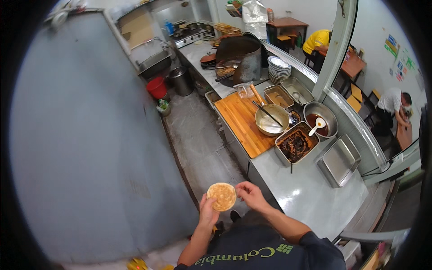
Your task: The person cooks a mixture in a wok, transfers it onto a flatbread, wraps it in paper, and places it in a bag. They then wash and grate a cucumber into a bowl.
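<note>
A round, browned flatbread is held up over the floor in front of my body. My left hand grips it at its lower left edge, with the thumb on its face. At the bread's right edge is my right hand, fingers bent close to the rim; whether they pinch it cannot be told. On the counter ahead lies a wooden cutting board. A metal saucepan with dark chopsticks in it rests on the board's right part. Beside it stands a steel pan of dark red-brown sauce.
A steel bowl with a white spoon, an upside-down-looking steel tray and stacked plates line the counter's window side. A blackened metal drum stands farther back. A red bucket is on the floor. Two people are beyond the window.
</note>
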Demonstrator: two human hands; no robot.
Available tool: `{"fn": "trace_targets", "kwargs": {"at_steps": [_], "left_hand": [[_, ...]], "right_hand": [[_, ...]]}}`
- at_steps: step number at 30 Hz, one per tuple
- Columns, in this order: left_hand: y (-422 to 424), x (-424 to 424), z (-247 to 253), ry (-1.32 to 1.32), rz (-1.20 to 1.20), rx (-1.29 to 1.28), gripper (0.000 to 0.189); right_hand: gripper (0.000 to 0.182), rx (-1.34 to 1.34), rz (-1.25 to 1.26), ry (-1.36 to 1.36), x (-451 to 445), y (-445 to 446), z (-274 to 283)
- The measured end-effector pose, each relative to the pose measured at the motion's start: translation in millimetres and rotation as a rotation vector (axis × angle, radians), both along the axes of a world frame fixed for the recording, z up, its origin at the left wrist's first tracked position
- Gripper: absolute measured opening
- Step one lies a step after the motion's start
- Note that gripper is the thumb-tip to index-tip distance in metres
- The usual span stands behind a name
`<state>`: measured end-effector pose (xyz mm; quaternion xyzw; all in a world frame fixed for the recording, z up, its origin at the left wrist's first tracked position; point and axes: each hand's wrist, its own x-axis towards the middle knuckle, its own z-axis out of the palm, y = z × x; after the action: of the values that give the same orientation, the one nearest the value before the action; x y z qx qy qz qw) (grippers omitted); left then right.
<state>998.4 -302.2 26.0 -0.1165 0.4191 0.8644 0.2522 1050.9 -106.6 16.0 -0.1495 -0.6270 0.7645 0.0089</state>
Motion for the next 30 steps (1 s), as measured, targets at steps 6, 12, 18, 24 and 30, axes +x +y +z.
{"fn": "trace_targets", "kwargs": {"at_steps": [6, 12, 18, 24, 30], "left_hand": [[14.6, -208.7, 14.5, 0.036, 0.005, 0.025, 0.038], [37.7, -430.2, 0.4, 0.011, -0.185, 0.115, 0.049], [49.9, -621.7, -22.4, -0.104, -0.219, 0.042, 0.045], [153.3, -797.3, -38.1, -0.115, -0.361, 0.095, 0.060], [271.0, -932.5, -66.4, -0.153, -0.715, 0.101, 0.056]], "right_hand": [[0.017, 0.022, -0.216, -0.024, -148.4, 28.8, -11.2], [0.019, 0.334, -0.335, 0.057, -331.4, 69.6, -81.0], [0.027, 0.638, -0.369, -0.042, -505.8, 101.3, -25.7], [0.037, 0.944, -0.716, -0.189, -626.8, 148.3, -33.3], [0.056, 0.862, -0.954, -0.531, -706.3, 168.0, -27.3]]}}
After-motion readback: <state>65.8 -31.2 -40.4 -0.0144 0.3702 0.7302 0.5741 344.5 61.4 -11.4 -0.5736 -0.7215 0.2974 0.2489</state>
